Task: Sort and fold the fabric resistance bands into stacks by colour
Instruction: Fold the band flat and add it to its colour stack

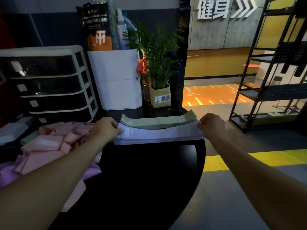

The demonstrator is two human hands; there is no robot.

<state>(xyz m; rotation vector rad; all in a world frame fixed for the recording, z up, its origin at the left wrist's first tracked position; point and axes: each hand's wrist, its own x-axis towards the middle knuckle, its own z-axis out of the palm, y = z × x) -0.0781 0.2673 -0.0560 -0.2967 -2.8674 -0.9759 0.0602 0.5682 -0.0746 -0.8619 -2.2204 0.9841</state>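
Note:
A lavender band (159, 132) lies flat on top of a lavender stack (157, 140) near the far edge of the black table (146, 176). My left hand (106, 128) pinches its left end and my right hand (211, 124) pinches its right end, so the band is stretched straight between them. Just behind it sits a stack of green bands (157, 121). At the left lies a loose heap of pink bands (48, 146) and purple bands (10, 173), partly under my left forearm.
A white drawer unit with dark drawers (49, 83) stands at the back left. Beside it are a white box (116, 78) and a potted plant (159, 95). The table's curved edge drops off on the right, with a black metal rack (269, 90) beyond.

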